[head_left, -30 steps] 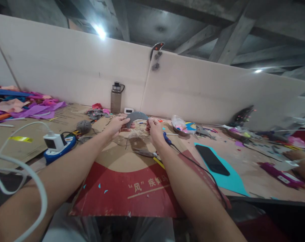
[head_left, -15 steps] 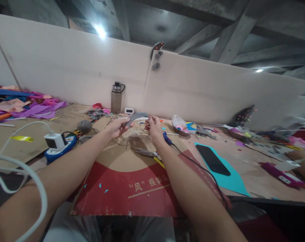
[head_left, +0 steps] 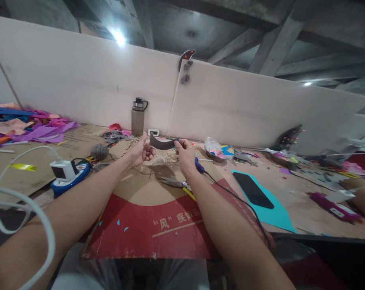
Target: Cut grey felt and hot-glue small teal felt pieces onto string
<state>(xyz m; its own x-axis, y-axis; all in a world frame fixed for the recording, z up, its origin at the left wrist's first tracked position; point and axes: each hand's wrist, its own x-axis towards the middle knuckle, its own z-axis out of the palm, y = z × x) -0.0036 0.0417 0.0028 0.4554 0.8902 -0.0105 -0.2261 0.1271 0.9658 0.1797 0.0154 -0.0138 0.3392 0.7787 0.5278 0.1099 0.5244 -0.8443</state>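
A dark grey crescent-shaped piece, felt-like in look point(head_left: 164, 144), is held up over the cardboard point(head_left: 140, 189) with its ends curving upward. My right hand point(head_left: 186, 156) pinches its right end between thumb and fingers. Close to the crescent's left tip, my left hand point(head_left: 142, 153) is open, thumb raised and fingers loosely curled, holding nothing that I can see. Below the hands lie pliers point(head_left: 174, 183), partly hidden by my right forearm. The blue tool with a black cord point(head_left: 200, 165) rests just right of my right wrist.
A bottle point(head_left: 137, 117) and small white clock-like device point(head_left: 153, 132) stand by the partition. At left are a grey yarn ball point(head_left: 99, 152), a blue power strip point(head_left: 70, 179) and a white cable. To the right, a phone point(head_left: 253, 189) lies on turquoise sheet; another person's arm shows far right.
My left hand has let go of the crescent piece. The piece has turned over, its ends now curving upward, and my right hand holds its right end.
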